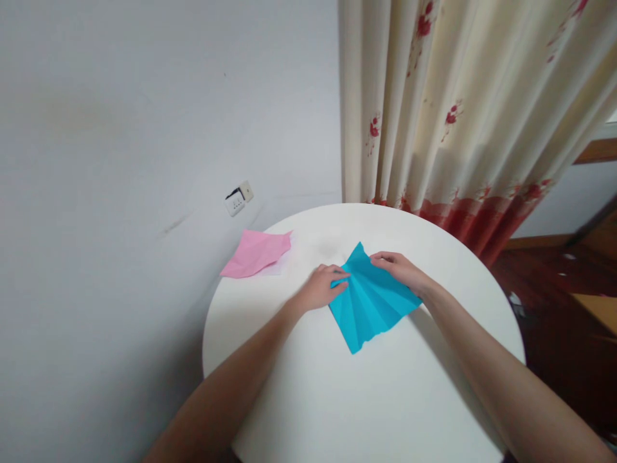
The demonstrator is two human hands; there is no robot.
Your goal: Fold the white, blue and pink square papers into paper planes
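Both hands press flat on a creased blue paper [371,299] at the middle of the round white worktop [385,399], left hand [322,288] pinning its left edge, right hand [400,267] its far corner; firm, even pressure would likely sharpen each fold.

Creased blue paper [370,301], flat, mid-table

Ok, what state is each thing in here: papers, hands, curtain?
Blue paper: creased in fan-like folds, lying on the round white table.
Pink paper: at the table's edge, untouched.
Left hand: pressing the blue paper's left corner.
Right hand: on its upper right edge.
Curtain: hanging drawn.
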